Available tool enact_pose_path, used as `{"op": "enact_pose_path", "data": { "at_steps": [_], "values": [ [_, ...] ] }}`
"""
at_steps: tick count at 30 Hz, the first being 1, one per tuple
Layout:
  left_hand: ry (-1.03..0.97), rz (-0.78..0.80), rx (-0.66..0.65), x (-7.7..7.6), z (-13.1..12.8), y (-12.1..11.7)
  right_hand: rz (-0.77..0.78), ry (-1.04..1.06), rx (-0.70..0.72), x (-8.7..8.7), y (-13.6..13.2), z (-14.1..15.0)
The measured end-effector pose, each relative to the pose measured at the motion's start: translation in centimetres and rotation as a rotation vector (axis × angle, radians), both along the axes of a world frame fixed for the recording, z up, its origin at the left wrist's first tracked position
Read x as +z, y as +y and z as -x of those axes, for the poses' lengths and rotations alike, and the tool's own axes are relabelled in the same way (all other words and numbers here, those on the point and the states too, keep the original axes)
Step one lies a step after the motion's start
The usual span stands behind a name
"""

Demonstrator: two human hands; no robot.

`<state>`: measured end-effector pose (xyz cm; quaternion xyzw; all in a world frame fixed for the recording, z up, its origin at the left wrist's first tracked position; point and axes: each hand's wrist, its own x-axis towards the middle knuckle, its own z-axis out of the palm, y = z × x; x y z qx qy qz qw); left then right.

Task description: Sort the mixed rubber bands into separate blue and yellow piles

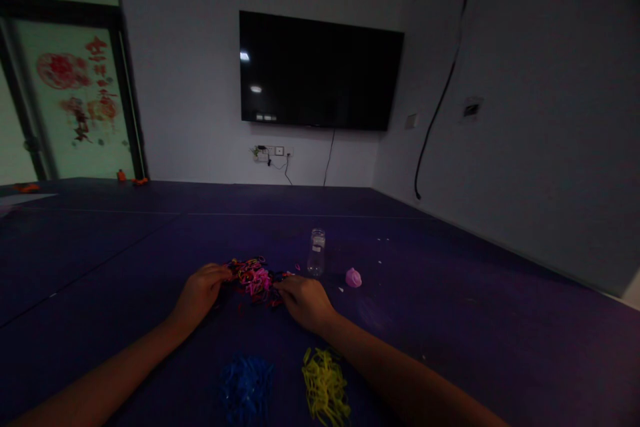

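A loose heap of mixed rubber bands [256, 282], mostly pink and red with some dark and yellow ones, lies on the purple surface between my hands. At its left edge, my left hand [201, 288] has its fingers closed together on some bands. From the right, my right hand [306, 301] pinches into the heap, its fingertips partly hidden. Nearer to me sit a pile of blue rubber bands [246, 388] and a pile of yellow rubber bands [325, 387], untouched by either hand. Beyond my right hand stands a clear, uncapped bottle [317, 253].
A crumpled-looking pink thing [353, 277] rests right of the bottle, with small white scraps near it. Small orange objects [140, 181] lie at the far left edge. A television [320, 73] hangs on the wall, and a black cable [435, 120] dangles at the right.
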<state>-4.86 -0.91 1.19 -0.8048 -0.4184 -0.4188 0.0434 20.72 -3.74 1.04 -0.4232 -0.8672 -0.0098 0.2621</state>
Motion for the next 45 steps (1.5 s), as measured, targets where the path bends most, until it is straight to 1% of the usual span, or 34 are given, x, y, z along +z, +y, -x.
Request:
{"op": "enact_pose_path", "data": {
  "at_steps": [3,5,7,9,11,13,16,18,20,21,23,25,27,29,31,32,34,35,37,40,42,45],
  "values": [
    [-0.037,-0.063,0.001,0.0,0.0,-0.2,0.005,-0.015,-0.012,0.0,0.0,0.0],
    [-0.063,-0.122,-0.026,0.2,-0.2,-0.7,0.010,-0.017,-0.010,0.0,0.1,0.0],
    [-0.074,-0.176,-0.097,0.5,-1.0,-1.7,0.012,-0.010,-0.008,-0.1,0.2,0.0],
    [-0.089,-0.203,-0.190,1.0,-2.5,-3.2,0.012,-0.005,-0.008,-0.1,0.2,0.1],
    [-0.105,-0.141,-0.286,1.6,-4.5,-5.2,0.010,-0.002,-0.003,-0.1,0.2,0.1],
    [-0.118,-0.041,-0.431,2.0,-6.9,-7.4,0.009,0.000,0.005,-0.1,0.2,0.1],
    [-0.126,0.069,-0.642,2.0,-10.3,-10.1,0.004,0.006,0.003,-0.2,0.3,0.1],
    [-0.057,0.153,-0.755,1.6,-12.2,-11.1,-0.001,0.015,0.008,-0.2,0.3,0.1],
    [0.083,0.232,-0.817,1.1,-13.5,-11.4,-0.007,0.026,0.010,-0.3,0.4,0.1],
    [0.123,0.259,-0.823,0.8,-14.0,-11.4,-0.009,0.029,0.008,-0.3,0.4,0.1],
    [0.153,0.311,-0.794,0.6,-14.4,-11.1,-0.012,0.026,0.000,-0.4,0.5,0.2],
    [0.128,0.349,-0.752,0.8,-14.3,-10.8,-0.015,0.011,-0.004,-0.4,0.6,0.4],
    [0.085,0.369,-0.735,1.5,-13.9,-10.6,-0.016,-0.005,-0.009,-0.5,0.8,0.5],
    [0.046,0.381,-0.727,2.6,-13.2,-10.2,-0.001,-0.021,-0.021,-0.4,0.8,0.5],
    [0.002,0.352,-0.686,3.7,-12.4,-9.5,0.026,-0.042,-0.023,-0.1,0.7,0.5],
    [-0.021,0.316,-0.628,4.1,-11.9,-9.0,0.041,-0.056,-0.018,0.0,0.6,0.4],
    [-0.049,0.184,-0.503,4.5,-10.4,-7.4,0.057,-0.075,-0.014,0.3,0.4,0.3],
    [-0.059,0.116,-0.421,4.5,-9.4,-6.5,0.053,-0.070,-0.019,0.3,0.2,0.3],
    [-0.071,-0.029,-0.264,3.8,-7.1,-4.3,0.028,-0.041,-0.020,0.3,0.1,0.3],
    [-0.077,-0.132,-0.063,2.1,-3.6,-1.3,0.003,-0.002,-0.006,0.0,0.2,0.3],
    [-0.051,-0.097,0.000,1.1,-2.1,0.1,0.006,0.000,-0.006,-0.2,0.4,0.2],
    [-0.051,-0.014,0.067,0.2,-1.6,1.0,0.002,-0.005,-0.011,-0.3,0.5,0.1]
  ]
}}
